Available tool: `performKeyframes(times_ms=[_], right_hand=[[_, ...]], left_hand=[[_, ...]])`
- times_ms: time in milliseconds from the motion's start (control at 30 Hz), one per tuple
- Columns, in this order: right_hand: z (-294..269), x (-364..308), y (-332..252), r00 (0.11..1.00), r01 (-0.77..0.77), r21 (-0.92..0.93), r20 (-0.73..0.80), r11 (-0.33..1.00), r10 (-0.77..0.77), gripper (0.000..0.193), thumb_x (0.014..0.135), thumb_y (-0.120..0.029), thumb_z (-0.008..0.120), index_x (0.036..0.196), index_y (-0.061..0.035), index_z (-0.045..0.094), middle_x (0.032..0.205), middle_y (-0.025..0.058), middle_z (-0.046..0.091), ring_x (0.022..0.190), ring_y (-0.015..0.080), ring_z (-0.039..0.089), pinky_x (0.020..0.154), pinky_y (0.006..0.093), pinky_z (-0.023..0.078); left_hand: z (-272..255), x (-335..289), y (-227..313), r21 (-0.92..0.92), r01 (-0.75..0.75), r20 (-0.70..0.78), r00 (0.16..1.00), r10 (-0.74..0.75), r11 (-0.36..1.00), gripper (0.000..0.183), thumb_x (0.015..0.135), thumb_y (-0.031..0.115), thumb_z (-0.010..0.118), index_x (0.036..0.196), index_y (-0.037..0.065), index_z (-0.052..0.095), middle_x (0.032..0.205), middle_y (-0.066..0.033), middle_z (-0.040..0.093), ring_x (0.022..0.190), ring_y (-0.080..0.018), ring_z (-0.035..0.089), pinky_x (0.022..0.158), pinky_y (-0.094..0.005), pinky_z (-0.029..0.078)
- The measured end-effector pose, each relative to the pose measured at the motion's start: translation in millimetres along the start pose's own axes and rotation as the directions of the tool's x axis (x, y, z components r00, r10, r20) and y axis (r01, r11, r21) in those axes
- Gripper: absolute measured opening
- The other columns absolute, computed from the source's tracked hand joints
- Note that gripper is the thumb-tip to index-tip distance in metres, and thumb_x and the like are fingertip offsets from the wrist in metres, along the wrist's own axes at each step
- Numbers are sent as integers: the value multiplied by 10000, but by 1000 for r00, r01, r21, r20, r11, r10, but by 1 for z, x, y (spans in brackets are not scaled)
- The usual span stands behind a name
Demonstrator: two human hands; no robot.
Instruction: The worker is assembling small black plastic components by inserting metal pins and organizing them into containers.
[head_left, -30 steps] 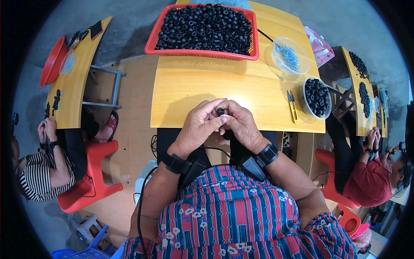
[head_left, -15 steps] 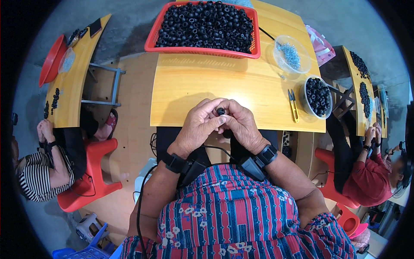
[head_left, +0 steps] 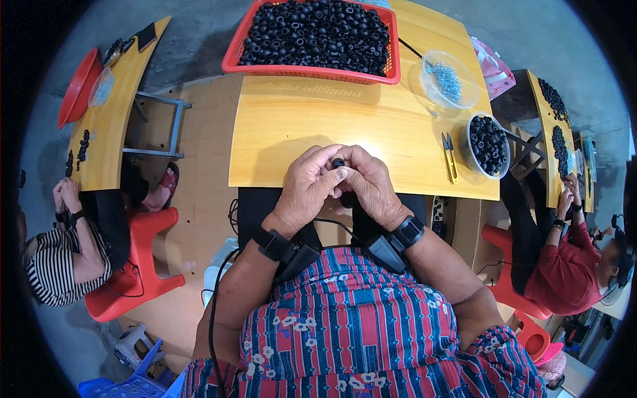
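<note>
Just over the table's near edge, my left hand [head_left: 306,184] and my right hand [head_left: 371,187] meet, with thumbs and fingers closed round one small round black part [head_left: 338,162]. Most of that part is hidden by the fingers; only its rounded dark top shows. Below the hands, another dark roundish thing [head_left: 348,199] shows in part; whether a hand touches it I cannot tell. Yellow-handled thread snips [head_left: 450,159] lie on the table to the right of my hands. Beside them stands a clear tub [head_left: 470,142] full of similar black parts.
A red plastic basket [head_left: 229,58] heaped with black parts stands at the table's far side. A clear bowl [head_left: 469,89] of small bluish-clear pieces is at the far right of the yellow table [head_left: 265,139]. People sit at side tables, left [head_left: 109,149] and right [head_left: 552,180].
My hands stay together on the black part, with only slight finger movement. The whole view has shifted a little. The person on the right has raised their hands slightly.
</note>
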State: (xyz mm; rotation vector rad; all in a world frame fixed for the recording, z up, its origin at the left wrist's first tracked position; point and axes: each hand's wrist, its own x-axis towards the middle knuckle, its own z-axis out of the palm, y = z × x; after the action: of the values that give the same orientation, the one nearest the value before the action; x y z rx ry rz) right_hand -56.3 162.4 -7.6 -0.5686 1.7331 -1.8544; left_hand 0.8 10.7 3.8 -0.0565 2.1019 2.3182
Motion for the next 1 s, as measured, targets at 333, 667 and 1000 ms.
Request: performKeyframes(times_ms=[333,667,1000], right_hand=[[-8,6,-17,970,-241,377,106,894,217,182,973,-172,524,1062,-14,541,836,46,575,686,107,574,607,243,526],[-31,18,-21,884,-467,641,329,609,332,268,959,-278,570,993,-12,560,768,5,486,588,93,388,528,243,367],[-38,22,-12,867,-499,665,398,556,301,304,950,-272,569,1045,17,554,779,15,497,605,91,379,527,231,367]], left_hand=[[-1,5,2,114,-18,2,1000,18,993,365,949,92,540,1300,-10,528,937,-7,551,745,-43,509,653,-183,468],[1,6,-1,-98,58,-97,993,-67,994,298,938,70,580,1234,40,605,837,15,579,709,-19,521,596,-160,472],[8,11,-4,-132,45,-181,981,-68,990,214,913,77,631,1121,32,652,791,29,609,661,-13,529,550,-158,459]])
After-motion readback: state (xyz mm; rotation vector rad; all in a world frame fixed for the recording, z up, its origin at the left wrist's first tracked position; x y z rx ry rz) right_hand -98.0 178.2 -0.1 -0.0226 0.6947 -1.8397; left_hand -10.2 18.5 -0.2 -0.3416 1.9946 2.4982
